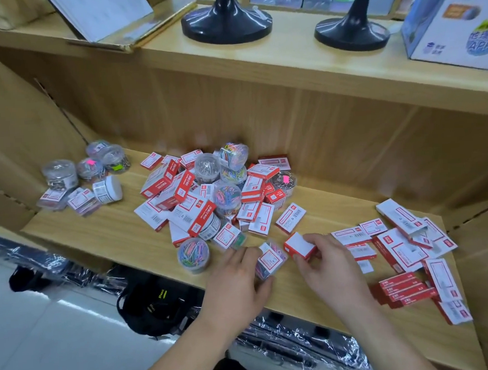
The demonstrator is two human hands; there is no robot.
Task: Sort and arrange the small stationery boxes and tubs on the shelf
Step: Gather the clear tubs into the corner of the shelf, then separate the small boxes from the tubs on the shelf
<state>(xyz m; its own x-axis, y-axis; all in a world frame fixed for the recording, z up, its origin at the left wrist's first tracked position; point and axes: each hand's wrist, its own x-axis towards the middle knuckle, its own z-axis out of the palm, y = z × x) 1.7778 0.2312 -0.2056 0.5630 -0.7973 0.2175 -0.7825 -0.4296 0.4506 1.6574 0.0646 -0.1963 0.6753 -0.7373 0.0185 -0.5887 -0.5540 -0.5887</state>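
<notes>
A heap of red-and-white small boxes and clear tubs of coloured paper clips [209, 192] lies mid-shelf on the wooden shelf [112, 234]. My left hand [236, 284] grips a clear box of coloured clips with a red-framed label [270, 258] near the front edge. My right hand [323, 265] pinches a small red-and-white box [298, 245] just right of it. Several red-and-white boxes [404, 247] lie spread at the right. A group of clear tubs and clear boxes [87, 179] stands at the left. One tub of coloured clips [193, 254] stands alone in front.
Two black round stands [225, 19] [350, 32], an open book [101, 14] and a blue globe carton [454, 18] sit on the upper shelf. Plastic-wrapped goods [302, 340] and a black bag [155, 302] lie below the shelf edge.
</notes>
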